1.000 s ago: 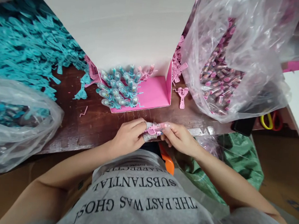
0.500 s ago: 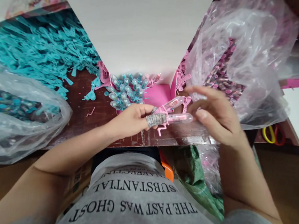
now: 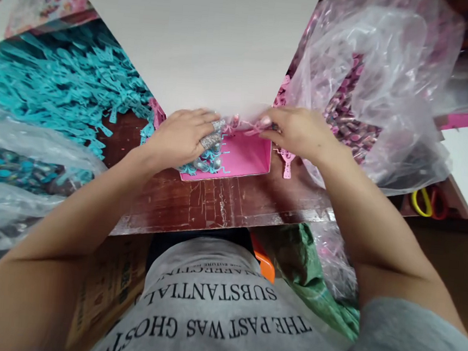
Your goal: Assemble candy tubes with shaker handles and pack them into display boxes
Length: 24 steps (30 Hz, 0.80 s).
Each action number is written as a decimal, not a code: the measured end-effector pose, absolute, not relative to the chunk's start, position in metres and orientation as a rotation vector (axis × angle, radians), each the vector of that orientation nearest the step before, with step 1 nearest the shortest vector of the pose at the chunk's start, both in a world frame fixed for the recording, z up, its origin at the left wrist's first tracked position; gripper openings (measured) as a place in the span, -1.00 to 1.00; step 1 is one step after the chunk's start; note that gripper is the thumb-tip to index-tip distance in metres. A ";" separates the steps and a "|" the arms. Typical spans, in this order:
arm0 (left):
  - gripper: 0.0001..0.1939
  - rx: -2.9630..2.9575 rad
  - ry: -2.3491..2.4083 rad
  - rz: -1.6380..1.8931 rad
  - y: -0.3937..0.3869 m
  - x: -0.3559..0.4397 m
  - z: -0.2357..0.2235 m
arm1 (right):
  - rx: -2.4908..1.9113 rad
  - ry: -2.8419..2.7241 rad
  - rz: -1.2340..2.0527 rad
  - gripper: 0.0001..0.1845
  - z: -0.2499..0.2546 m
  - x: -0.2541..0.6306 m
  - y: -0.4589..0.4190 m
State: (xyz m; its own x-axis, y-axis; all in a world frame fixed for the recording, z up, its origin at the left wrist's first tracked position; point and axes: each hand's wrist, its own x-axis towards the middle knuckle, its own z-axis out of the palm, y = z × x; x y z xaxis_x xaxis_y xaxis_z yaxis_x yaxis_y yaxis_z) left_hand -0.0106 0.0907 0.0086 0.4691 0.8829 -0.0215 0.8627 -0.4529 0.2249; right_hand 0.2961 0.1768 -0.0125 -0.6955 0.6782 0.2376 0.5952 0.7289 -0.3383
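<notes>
My right hand (image 3: 299, 131) grips a pink plastic piece with clear candy-like tubes (image 3: 263, 123) at the back right of a display box with a pink floor (image 3: 246, 157). My left hand (image 3: 184, 135), a grey wrap around one digit, lies with fingers stretched over the blue pieces with clear tubes (image 3: 210, 162) in the box's left part. It hides most of them. Another pink tubed piece (image 3: 234, 122) stands by the back wall between my hands. The box's tall white panel (image 3: 188, 40) rises behind.
A heap of turquoise plastic frames (image 3: 62, 78) lies at left, above a clear bag with blue-capped tubes (image 3: 17, 170). A bag of pink-capped tubes (image 3: 353, 120) stands at right. One loose pink frame (image 3: 287, 161) lies beside the box; yellow-handled scissors (image 3: 421, 204) are farther right.
The pink tubed piece has gone from my left hand to my right and moved into the box. My left hand has moved up and left onto the blue pieces.
</notes>
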 end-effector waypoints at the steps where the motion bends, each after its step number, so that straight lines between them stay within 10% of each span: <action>1: -0.49 2.507 1.518 0.133 0.089 -0.012 0.008 | -0.990 -2.607 0.290 -0.64 -0.018 0.292 0.182; 24: -0.47 2.444 1.537 0.251 0.084 -0.013 -0.002 | -1.093 -2.497 0.215 -0.75 -0.046 0.267 0.178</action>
